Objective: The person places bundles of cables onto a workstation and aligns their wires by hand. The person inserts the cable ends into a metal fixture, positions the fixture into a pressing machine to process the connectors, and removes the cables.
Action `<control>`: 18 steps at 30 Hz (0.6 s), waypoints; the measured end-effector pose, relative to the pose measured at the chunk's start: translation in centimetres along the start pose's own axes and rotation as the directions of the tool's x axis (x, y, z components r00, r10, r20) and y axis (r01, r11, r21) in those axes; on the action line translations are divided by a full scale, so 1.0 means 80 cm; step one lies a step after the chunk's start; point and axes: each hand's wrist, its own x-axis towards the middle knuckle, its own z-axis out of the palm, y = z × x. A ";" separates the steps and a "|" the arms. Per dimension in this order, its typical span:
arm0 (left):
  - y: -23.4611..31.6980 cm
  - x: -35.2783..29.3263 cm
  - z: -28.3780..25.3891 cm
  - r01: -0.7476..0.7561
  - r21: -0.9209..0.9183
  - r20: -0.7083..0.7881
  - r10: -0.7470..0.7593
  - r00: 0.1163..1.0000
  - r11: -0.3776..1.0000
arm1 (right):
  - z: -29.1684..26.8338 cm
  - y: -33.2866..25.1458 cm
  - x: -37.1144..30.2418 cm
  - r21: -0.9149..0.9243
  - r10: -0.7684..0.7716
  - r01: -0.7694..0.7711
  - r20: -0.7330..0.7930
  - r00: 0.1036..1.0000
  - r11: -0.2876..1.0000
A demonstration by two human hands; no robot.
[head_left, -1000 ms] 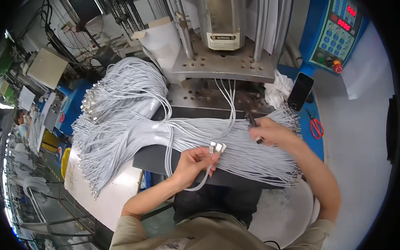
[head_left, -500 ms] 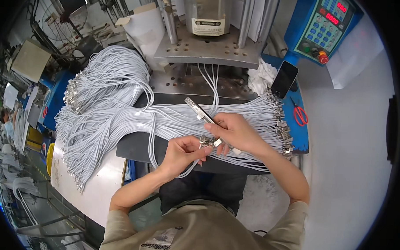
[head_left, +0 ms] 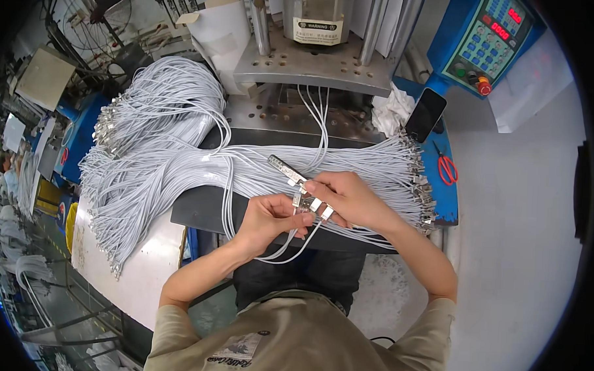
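My right hand (head_left: 350, 199) grips a narrow metal bar with slots along it (head_left: 286, 169), which points up and to the left. Between my hands sit small metal-and-white cable connectors (head_left: 315, 204); whether they are seated in the bar I cannot tell. My left hand (head_left: 269, 218) is closed, thumb and fingers pinching a connector end. White cables (head_left: 308, 241) hang from the connectors and loop below my hands. Under and behind both hands lies a wide bundle of white cables (head_left: 258, 177), with metal connectors (head_left: 422, 190) at its right end.
A press (head_left: 314, 68) stands behind the bundle, with a few cables hanging from it. To the right are a phone (head_left: 425, 116), red-handled scissors (head_left: 447, 168), a crumpled white cloth (head_left: 392, 111) and a blue control panel (head_left: 488, 42). More coiled cables (head_left: 172, 96) are piled at left.
A white connector with its cable now shows below the bar, its cable hanging in a wider loop. The bar has shifted slightly left and down. Both hands keep their grip.
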 end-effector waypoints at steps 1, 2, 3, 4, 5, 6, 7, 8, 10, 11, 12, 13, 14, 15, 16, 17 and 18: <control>-0.001 0.000 0.002 0.007 -0.015 -0.026 -0.007 1.000 1.000 | 0.002 0.002 0.000 0.027 0.009 -0.008 -0.005 1.000 1.000; 0.000 0.000 0.003 0.013 -0.030 -0.053 -0.015 0.998 0.999 | 0.001 0.000 -0.003 0.025 0.010 -0.010 -0.004 1.000 1.000; 0.003 0.000 0.000 0.010 -0.031 -0.061 -0.012 0.998 0.999 | -0.001 -0.006 -0.007 0.031 0.004 -0.004 -0.010 1.000 1.000; 0.008 0.001 -0.004 0.031 -0.029 -0.080 -0.034 0.996 0.999 | -0.003 -0.012 -0.011 0.037 -0.002 0.002 -0.016 1.000 0.999; 0.012 0.002 -0.008 0.053 -0.028 -0.098 -0.055 0.994 0.998 | -0.004 -0.014 -0.012 0.042 -0.007 0.008 -0.023 1.000 0.999; 0.014 0.003 -0.011 0.075 -0.027 -0.116 -0.078 0.990 0.997 | -0.006 -0.014 -0.010 0.041 -0.009 0.010 -0.016 1.000 0.999; 0.015 0.003 -0.013 0.073 -0.028 -0.123 -0.076 0.989 0.997 | -0.007 -0.013 -0.008 0.002 -0.020 0.020 0.014 1.000 1.000; 0.015 0.003 -0.013 0.072 -0.013 -0.100 -0.073 0.992 0.997 | -0.009 -0.012 -0.009 -0.037 -0.026 0.027 0.036 0.999 0.999; 0.013 0.004 -0.012 0.068 0.017 -0.054 -0.067 0.996 0.998 | -0.007 -0.010 -0.010 -0.074 -0.027 0.031 0.057 0.998 0.997; 0.011 0.003 -0.012 0.070 0.016 -0.052 -0.070 0.996 0.997 | -0.003 -0.009 -0.010 -0.096 -0.044 0.049 0.052 0.998 0.994; 0.007 0.003 -0.012 0.063 0.030 -0.052 -0.062 0.997 0.998 | 0.002 -0.008 -0.010 -0.118 -0.062 0.067 0.047 0.997 0.991; 0.007 0.002 -0.011 0.055 0.044 -0.053 -0.053 0.997 0.998 | 0.004 -0.007 -0.009 -0.140 -0.081 0.086 0.044 0.996 0.986; 0.009 0.002 -0.009 0.046 0.059 -0.054 -0.043 0.998 0.997 | 0.002 -0.005 -0.009 -0.140 -0.079 0.084 0.044 0.996 0.987; 0.011 0.001 -0.008 0.047 0.057 -0.055 -0.044 0.998 0.997 | 0.000 -0.002 -0.009 -0.093 -0.029 0.032 0.033 0.999 0.995; 0.013 -0.001 -0.007 0.059 0.045 -0.030 -0.058 0.998 0.997 | -0.003 0.001 -0.009 -0.046 0.022 -0.021 0.025 0.999 0.999; 0.016 -0.004 -0.005 0.071 0.032 -0.005 -0.070 0.998 0.997 | -0.004 0.002 -0.009 0.002 0.072 -0.072 0.018 0.997 0.997; 0.019 -0.005 -0.004 0.082 0.021 0.018 -0.083 0.996 0.996 | -0.003 0.002 -0.009 0.002 0.072 -0.072 0.022 0.997 0.997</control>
